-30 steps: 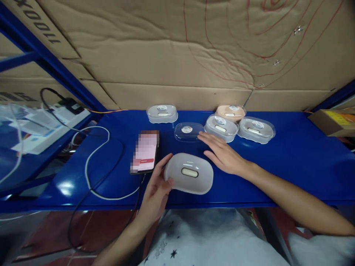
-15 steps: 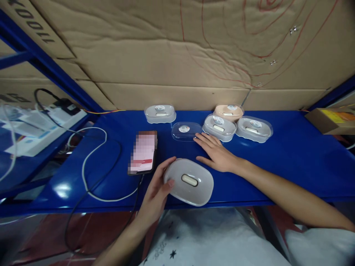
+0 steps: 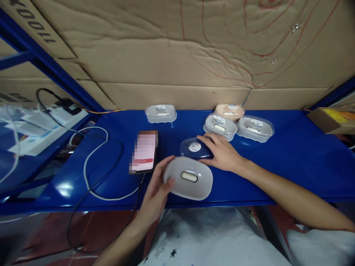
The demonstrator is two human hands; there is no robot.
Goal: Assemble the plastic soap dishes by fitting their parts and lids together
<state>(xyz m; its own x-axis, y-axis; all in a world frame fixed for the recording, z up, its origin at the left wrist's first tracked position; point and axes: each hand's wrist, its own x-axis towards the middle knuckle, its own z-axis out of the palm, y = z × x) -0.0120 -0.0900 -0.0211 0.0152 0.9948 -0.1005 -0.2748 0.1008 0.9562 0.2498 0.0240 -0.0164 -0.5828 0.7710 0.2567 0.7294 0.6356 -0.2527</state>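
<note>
My left hand [image 3: 158, 181] grips the left rim of a grey oval box [image 3: 177, 184], thumb inside and fingers underneath. The box is uncovered and tilted toward me, with a cream oblong piece [image 3: 189, 176] at the middle of its floor. Just beyond it, my right hand [image 3: 223, 153] has its thumb and fingers around the right end of a clear lid [image 3: 188, 150] with a round white sticker. The lid's near edge is partly hidden behind the box.
Behind my right hand stand two grey lidded boxes [image 3: 222, 130] and a peach one [image 3: 223, 109]. Another grey lidded box [image 3: 159, 115] is at the back left. A phone [image 3: 144, 151] with cables lies left, near a power strip [image 3: 52, 127]. A carton [image 3: 327, 120] sits far right.
My right hand has taken hold of the clear lid and brought it nearer, up to the far side of the grey box. The left hand and box have barely moved.
</note>
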